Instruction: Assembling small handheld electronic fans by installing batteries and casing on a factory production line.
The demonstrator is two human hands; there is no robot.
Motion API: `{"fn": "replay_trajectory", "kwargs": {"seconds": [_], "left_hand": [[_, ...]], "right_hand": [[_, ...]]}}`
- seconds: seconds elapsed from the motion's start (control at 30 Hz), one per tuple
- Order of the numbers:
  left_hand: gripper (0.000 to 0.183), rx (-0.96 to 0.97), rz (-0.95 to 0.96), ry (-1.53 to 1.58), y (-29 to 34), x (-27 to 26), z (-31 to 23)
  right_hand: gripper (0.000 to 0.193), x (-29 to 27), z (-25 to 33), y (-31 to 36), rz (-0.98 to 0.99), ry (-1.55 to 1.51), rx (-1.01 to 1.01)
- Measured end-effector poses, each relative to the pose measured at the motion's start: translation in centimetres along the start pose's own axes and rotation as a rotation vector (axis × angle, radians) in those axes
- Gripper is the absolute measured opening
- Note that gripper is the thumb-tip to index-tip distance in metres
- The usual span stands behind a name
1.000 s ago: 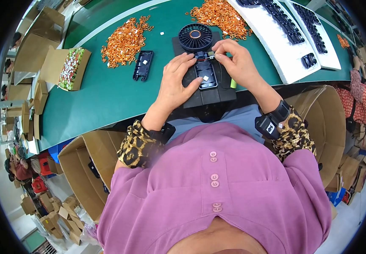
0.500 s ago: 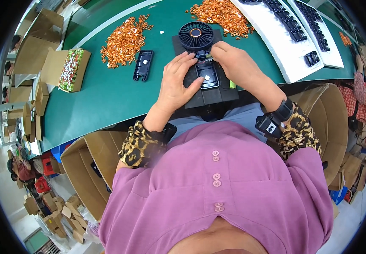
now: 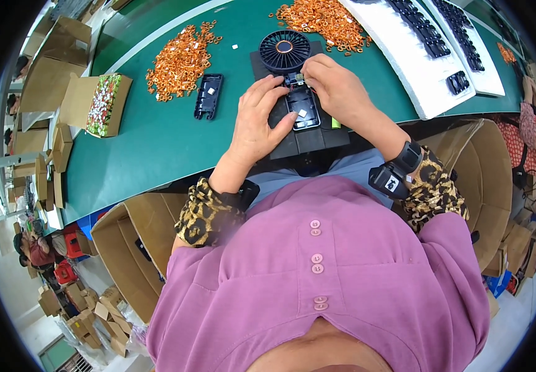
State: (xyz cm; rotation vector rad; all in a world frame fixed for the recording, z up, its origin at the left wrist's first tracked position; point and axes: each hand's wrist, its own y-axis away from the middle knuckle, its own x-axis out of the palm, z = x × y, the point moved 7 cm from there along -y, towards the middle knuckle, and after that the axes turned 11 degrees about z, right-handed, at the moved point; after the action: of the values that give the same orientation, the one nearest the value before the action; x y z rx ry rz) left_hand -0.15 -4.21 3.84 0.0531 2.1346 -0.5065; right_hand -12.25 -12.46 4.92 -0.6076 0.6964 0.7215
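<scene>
Though left hand's (image 3: pixel 257 121) and right hand's (image 3: pixel 335 88) grips are unclear, the casing (image 3: pixel 306 101) contains a white square (image 3: pixel 303 113).

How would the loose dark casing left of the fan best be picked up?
Probably by its two long edges around the middle, with the left hand coming from above and the near right. The casing lies long and narrow, pointing away from the person, and the orange pile sits close on its far left.
</scene>
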Motion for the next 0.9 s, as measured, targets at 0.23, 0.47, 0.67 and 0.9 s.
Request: {"fn": "replay_trajectory", "kwargs": {"seconds": [0.23, 0.47, 0.67, 0.9], "left_hand": [[0.040, -0.028, -0.043, 0.078, 0.2, 0.0, 0.4], [0.037, -0.023, -0.043, 0.077, 0.3, 0.0, 0.5], [0.036, -0.031, -0.042, 0.084, 0.3, 0.0, 0.4], [0.034, -0.015, -0.033, 0.081, 0.2, 0.0, 0.2]], "right_hand": [[0.004, 0.4, 0.8, -0.3, -0.016, 0.132, -0.014], [0.002, 0.4, 0.9, -0.3, -0.009, 0.160, -0.011], [0.003, 0.4, 1.1, -0.3, -0.014, 0.180, -0.002], [0.008, 0.6, 1.5, -0.3, 0.005, 0.195, 0.006]]}}
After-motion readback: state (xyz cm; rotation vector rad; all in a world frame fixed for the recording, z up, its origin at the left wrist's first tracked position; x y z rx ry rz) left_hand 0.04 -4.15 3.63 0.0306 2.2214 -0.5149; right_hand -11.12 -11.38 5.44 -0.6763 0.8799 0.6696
